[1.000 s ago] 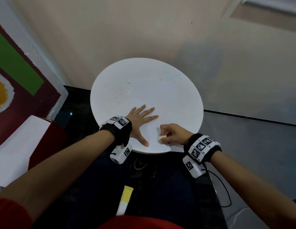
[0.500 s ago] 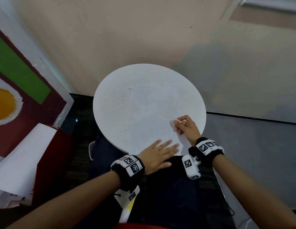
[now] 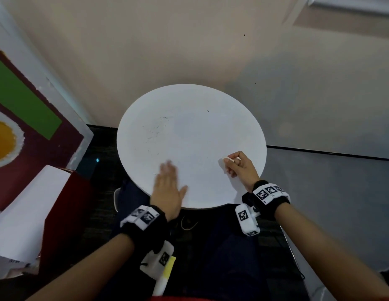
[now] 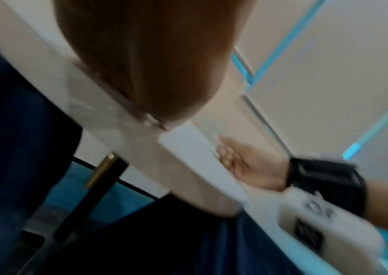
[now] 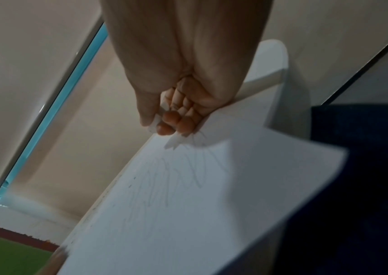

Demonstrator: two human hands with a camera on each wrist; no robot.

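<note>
A round white table (image 3: 189, 127) stands before me. On its near right part lies a white paper sheet (image 5: 211, 186) with faint pencil scribbles; in the head view it hardly shows against the table. My right hand (image 3: 239, 168) pinches a small white eraser (image 3: 229, 159) and holds it down on the sheet; its fingers (image 5: 171, 126) curl round the eraser (image 5: 171, 143). My left hand (image 3: 167, 183) lies flat on the table's near left part with straight fingers, blurred by motion. From the left wrist, my right hand (image 4: 247, 163) shows beyond the table edge (image 4: 200, 158).
A large board (image 3: 26, 127) painted green, maroon and yellow leans at the left. Below it sits a red box with white paper (image 3: 26, 213). A yellow-and-white marker (image 3: 165, 274) lies on my lap. A beige wall (image 3: 189, 40) stands close behind the table.
My left hand has slid left across the table's near part, away from my right hand. My right hand went from the near edge to the right side and has held there.
</note>
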